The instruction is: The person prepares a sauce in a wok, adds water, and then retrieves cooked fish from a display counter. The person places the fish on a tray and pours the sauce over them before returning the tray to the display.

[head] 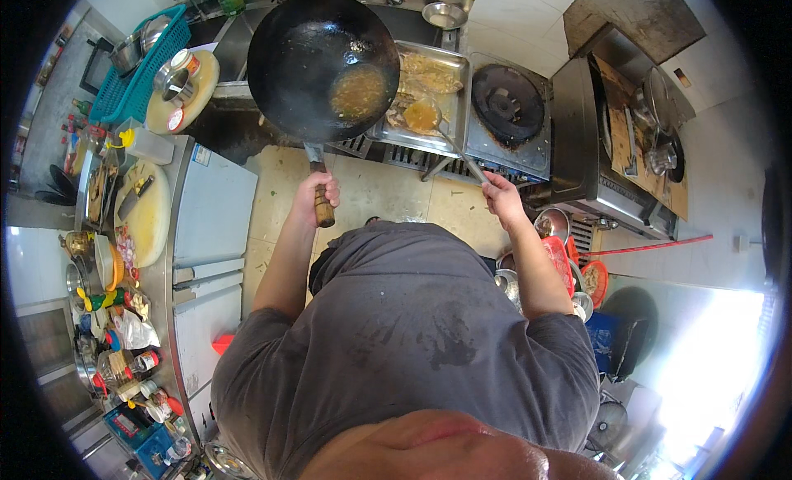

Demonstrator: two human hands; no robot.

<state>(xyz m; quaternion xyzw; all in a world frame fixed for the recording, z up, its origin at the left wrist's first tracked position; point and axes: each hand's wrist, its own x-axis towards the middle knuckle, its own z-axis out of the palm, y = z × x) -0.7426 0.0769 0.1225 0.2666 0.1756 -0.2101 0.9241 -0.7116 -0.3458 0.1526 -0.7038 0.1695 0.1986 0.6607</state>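
My left hand (pixel 318 195) is closed around the wooden handle of a black wok (pixel 297 59), which is held to the left of a metal tray. Brown sauce with small bits (pixel 359 92) pools in the wok's lower right. In my right hand (pixel 500 196) is the handle of a metal ladle (pixel 461 150). The ladle's bowl, filled with orange-brown sauce (pixel 421 115), is over the lower left of the rectangular metal tray (pixel 456 130). Pieces of cooked food, which look like fish, lie in sauce in that tray.
Right of the tray is a gas burner (pixel 508 104), with a steel appliance (pixel 572 127) beyond. At left, a counter holds a round cutting board (pixel 154 232) with a cleaver (pixel 133 198), bottles and a turquoise basket (pixel 117 93). A red basket (pixel 559 263) and bowls stand low at right.
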